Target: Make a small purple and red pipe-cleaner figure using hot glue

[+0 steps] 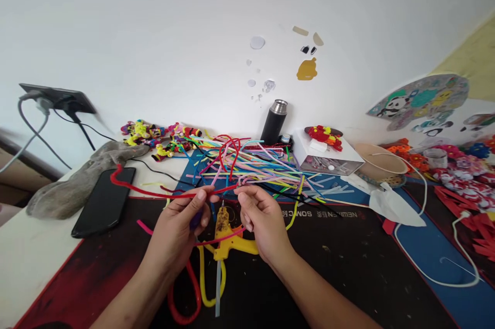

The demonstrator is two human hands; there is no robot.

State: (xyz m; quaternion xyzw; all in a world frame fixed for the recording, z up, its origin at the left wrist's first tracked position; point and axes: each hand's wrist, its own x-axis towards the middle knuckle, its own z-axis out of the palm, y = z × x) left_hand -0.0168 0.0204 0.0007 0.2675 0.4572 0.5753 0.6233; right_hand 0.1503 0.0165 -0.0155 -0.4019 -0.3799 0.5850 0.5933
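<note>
A red pipe cleaner (147,193) runs sideways between my hands, its bent end sticking out far to the left. My left hand (170,231) pinches it between thumb and fingers, and something dark purple sits partly hidden in that palm. At the other end, the closed thumb and fingers of my right hand (266,223) grip the red length near its tip. Below and between the hands lies a yellow hot glue gun (235,244) with a clear glue stick in its back. A pink pipe cleaner (220,239) crosses it. Red (184,319) and yellow (201,280) loops lie nearby.
Behind my hands spreads a pile of colourful pipe cleaners (255,164). A black thermos (274,122) and a white box (328,151) stand against the wall. On the left lie a phone (103,200) and a grey pouch (77,184); a white cable (436,282) curls at right.
</note>
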